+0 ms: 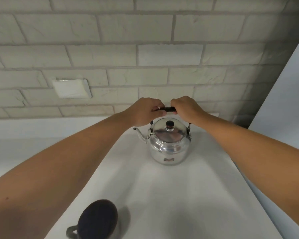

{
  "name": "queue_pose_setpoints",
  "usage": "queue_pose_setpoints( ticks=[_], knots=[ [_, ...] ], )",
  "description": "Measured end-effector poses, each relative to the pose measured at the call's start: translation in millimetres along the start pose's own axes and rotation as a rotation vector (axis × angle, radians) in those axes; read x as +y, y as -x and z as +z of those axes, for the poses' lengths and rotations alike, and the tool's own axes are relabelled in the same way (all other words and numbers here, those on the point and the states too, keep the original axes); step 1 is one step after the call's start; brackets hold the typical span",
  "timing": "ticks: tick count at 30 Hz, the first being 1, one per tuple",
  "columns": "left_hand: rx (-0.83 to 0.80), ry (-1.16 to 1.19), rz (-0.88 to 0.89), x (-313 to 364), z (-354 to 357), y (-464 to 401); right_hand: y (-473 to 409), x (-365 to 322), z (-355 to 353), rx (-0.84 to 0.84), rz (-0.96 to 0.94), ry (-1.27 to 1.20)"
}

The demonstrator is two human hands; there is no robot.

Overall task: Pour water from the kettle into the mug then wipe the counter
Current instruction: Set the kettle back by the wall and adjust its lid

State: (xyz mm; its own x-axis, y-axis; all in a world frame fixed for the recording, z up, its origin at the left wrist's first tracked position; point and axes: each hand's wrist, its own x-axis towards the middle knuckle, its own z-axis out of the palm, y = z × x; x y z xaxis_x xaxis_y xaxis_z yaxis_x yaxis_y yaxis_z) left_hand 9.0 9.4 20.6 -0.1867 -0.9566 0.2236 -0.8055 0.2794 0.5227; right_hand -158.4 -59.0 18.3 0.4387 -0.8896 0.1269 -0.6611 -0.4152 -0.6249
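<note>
While both hands, left hand (pixel 146 110) and right hand (pixel 186 107), clasp its black handle (pixel 169 109), the kettle (pixel 169 145) stands directly below them, near the wall (pixel 145 57); bare counter (pixel 162 195) separates it from the mug (pixel 95 221).

Open surface between kettle and mug

The white surface (pixel 162 195) lies bare between the kettle (pixel 169 147), near the brick wall (pixel 145 57), and the dark mug (pixel 97 219) at the near edge; both forearms span it; a panel (pixel 286 87) bounds the right.

Kettle (pixel 169 145) on counter (pixel 162 195) before wall (pixel 145 49), mug (pixel 95 221) nearer, to its left
</note>
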Motion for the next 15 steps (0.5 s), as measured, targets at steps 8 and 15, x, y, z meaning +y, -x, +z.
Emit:
queue_pose_setpoints(
  ticks=[8,15],
  knots=[
    [-0.035,0.032,-0.100,-27,22,-16,-25,26,24,-0.036,0.040,-0.162],
    [0.132,0.022,-0.062,-42,31,-11,-18,37,28,0.054,-0.158,-0.220]
  ],
)
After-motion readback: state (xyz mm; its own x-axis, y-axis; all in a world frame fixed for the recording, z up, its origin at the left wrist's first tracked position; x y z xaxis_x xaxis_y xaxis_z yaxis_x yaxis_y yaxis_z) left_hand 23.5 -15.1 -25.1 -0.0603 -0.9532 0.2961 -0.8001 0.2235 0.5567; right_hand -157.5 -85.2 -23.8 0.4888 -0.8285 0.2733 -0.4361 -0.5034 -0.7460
